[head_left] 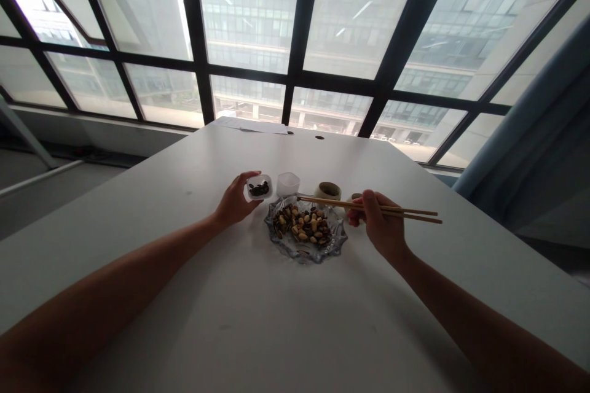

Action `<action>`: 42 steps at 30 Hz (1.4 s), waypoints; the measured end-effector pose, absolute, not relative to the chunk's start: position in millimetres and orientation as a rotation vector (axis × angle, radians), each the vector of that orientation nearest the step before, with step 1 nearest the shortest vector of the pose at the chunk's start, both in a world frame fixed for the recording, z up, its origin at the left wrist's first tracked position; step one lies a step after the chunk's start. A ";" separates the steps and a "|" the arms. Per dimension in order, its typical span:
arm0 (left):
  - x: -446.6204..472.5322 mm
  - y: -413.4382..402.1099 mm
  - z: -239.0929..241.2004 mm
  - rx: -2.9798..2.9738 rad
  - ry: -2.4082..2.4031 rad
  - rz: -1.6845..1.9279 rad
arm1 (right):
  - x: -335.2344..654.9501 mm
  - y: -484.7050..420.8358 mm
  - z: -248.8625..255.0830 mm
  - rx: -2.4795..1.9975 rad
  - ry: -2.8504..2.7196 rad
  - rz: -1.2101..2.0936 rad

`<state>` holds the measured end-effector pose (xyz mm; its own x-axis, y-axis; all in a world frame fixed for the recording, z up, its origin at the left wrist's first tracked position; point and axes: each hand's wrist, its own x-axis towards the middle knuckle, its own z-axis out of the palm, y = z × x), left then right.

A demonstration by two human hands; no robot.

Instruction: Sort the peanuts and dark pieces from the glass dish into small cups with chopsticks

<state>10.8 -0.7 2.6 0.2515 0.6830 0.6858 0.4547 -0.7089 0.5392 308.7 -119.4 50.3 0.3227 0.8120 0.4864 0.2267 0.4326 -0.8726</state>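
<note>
A scalloped glass dish (338, 244) holds mixed peanuts and dark seeds (303, 225) in the middle of the white table. My left hand (236, 201) grips a small white cup (254, 196) with dark seeds inside, just left of the dish. My right hand (380, 222) holds a pair of wooden chopsticks (415, 213) level, with their tips over the dish's far edge. Beyond the dish stand an empty translucent white cup (288, 183) and a small tan bowl (327, 191).
The white table (258, 319) runs back to a wall of large windows with dark frames (295, 77). Papers (258, 126) lie at the far table edge beside a dark cable hole (319, 137). A grey-blue curtain (544, 153) hangs at the right.
</note>
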 end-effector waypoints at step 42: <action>10.4 7.6 -5.5 2.257 1.194 1.340 | 296.0 -135.9 133.4 -1.465 -1.884 0.427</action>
